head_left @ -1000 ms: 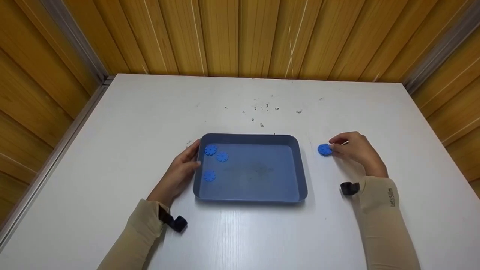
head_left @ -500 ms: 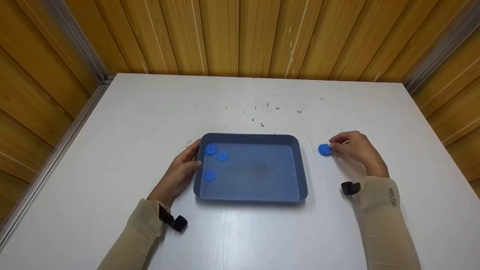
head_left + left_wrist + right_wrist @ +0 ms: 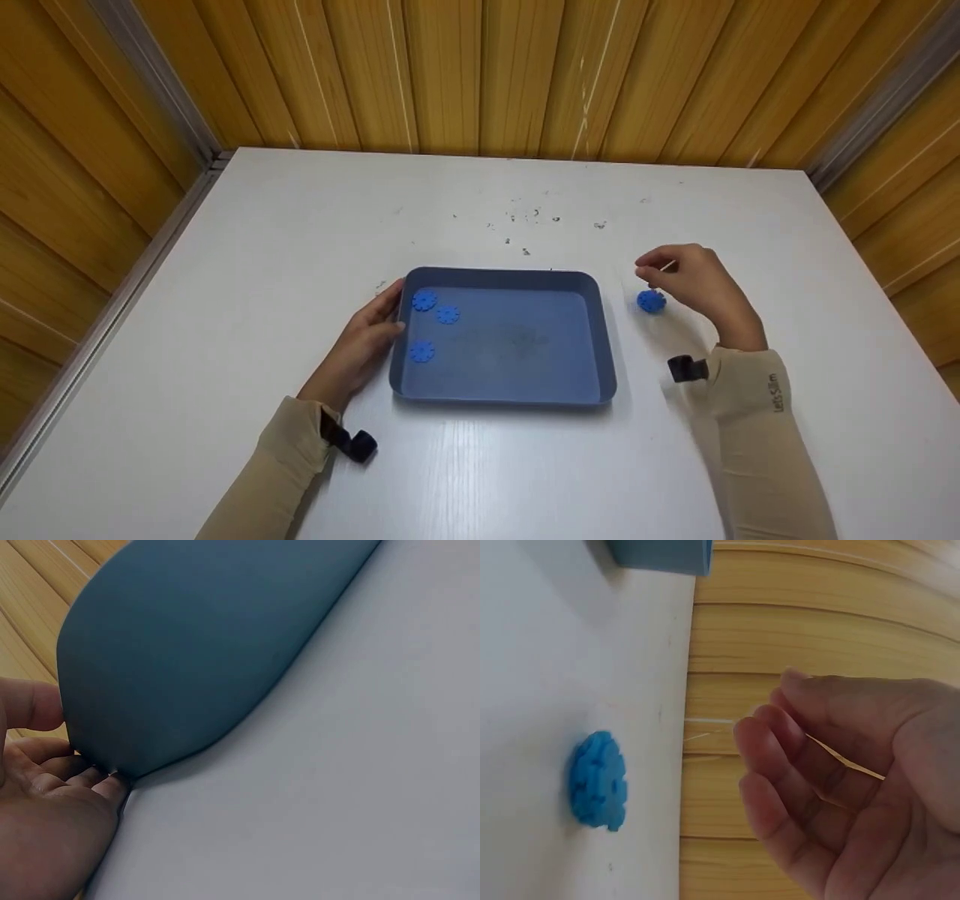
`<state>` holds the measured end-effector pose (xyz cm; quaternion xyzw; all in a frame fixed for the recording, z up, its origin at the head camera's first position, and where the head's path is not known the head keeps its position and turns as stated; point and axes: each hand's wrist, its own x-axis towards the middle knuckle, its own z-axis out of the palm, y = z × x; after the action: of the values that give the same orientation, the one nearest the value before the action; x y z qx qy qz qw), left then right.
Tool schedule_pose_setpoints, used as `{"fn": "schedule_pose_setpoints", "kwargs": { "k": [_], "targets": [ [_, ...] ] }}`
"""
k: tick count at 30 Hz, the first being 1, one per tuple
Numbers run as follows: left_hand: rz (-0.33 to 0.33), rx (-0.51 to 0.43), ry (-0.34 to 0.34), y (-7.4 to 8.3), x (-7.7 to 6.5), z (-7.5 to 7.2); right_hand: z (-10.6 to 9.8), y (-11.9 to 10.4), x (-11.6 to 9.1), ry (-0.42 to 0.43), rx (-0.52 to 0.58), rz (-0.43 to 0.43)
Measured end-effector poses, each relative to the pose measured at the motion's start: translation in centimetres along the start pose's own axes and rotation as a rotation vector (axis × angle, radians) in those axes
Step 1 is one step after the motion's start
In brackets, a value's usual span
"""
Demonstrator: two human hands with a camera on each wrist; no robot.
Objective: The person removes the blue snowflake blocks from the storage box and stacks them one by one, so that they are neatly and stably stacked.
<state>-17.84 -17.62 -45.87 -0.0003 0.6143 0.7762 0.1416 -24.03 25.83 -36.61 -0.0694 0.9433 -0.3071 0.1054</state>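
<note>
In the head view my left hand [image 3: 358, 341] grips the left side of a blue-grey tray [image 3: 510, 400], its thumb at the rim. The left wrist view shows its fingers [image 3: 56, 776] curled against the tray's lower edge. Three blue notched discs lie in the tray's left part: one disc [image 3: 424, 301] in the far corner, a second disc [image 3: 448, 314] beside it, a third disc [image 3: 421, 351] nearer. Right of the tray, a small stack of blue notched discs [image 3: 598, 781] lies on the table. My right hand [image 3: 694, 289] hovers above it, fingers loosely bent, holding nothing.
The white table [image 3: 480, 472] has small dark marks [image 3: 525, 217] behind the tray. Yellow wood-look panels [image 3: 480, 75] stand along its back and sides. Black wrist cameras [image 3: 358, 445] sit on both sleeves.
My right hand has let go of the blue disc stack and lifted up and a little to the left. The stack stays on the table. My left hand keeps its place on the tray.
</note>
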Motion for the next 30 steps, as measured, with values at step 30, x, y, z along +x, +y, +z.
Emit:
{"fn": "schedule_pose_setpoints", "kwargs": {
  "k": [30],
  "targets": [
    [0.032,-0.032,-0.035,-0.1,0.0,-0.3,8.5,-13.2,4.8,-0.243,-0.027,-0.382]
  ]
}}
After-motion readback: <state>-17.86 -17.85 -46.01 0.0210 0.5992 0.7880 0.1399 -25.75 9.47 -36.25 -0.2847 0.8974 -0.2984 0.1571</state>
